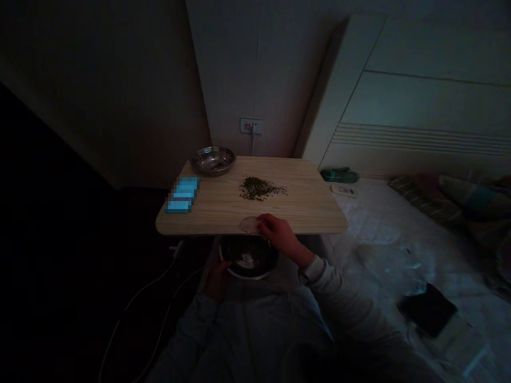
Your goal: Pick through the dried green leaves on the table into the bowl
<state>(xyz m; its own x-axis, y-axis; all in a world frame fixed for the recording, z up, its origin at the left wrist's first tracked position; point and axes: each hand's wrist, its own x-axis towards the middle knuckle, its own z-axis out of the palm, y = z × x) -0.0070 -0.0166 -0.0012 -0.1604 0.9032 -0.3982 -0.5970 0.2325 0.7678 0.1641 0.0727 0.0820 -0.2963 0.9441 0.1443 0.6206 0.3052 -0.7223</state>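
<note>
My left hand (217,277) grips the left rim of a metal bowl (261,260) held over my lap, just under the table's front edge; a few small dark grains lie in it. My right hand (281,235) is closed on a thin, pale, rounded flat piece (248,224), which rests at the front edge of the wooden table (211,213) above the bowl. Several grains lie by that piece. Farther back on the tabletop, a loose pile of small green beans or grains (257,188) spreads toward the right. Dim light hides finer detail.
A second metal bowl (215,162) stands at the table's back left corner, behind a lit, blurred-out screen (182,195). A bed (375,223) adjoins on the right, with a green bottle-like object (340,175) and a pale remote (344,190). White cables (138,292) hang at left.
</note>
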